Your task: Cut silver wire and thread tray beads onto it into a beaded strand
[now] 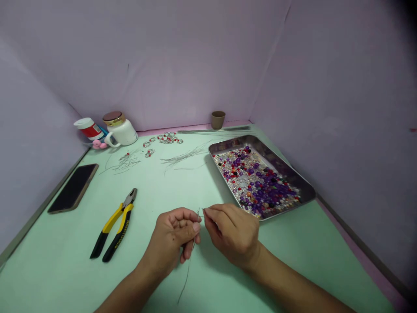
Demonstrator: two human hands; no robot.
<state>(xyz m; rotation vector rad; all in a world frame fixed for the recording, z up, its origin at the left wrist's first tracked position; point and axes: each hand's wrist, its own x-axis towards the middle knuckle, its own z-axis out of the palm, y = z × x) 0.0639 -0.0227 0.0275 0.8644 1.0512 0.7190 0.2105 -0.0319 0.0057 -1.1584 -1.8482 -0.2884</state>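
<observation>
My left hand (174, 237) and my right hand (232, 231) meet above the green table (58, 269), near its front edge. Both pinch a thin metal wire (187, 276). Its upper end is bent between the fingertips, and its long tail hangs below my left hand down to the table. Just right of my right hand stands a metal tray (301, 181) filled with several purple, red and clear beads (257, 180). Yellow-handled pliers (115, 224) lie on the table left of my left hand.
A dark phone (74, 188) lies near the left wall. At the back left stand a white jar with a gold lid (120, 128), a tipped red-and-white container (88, 128) and pink beads. Loose wires (184, 156), small beaded rings (167, 138) and a brown cup (218, 119) sit further back.
</observation>
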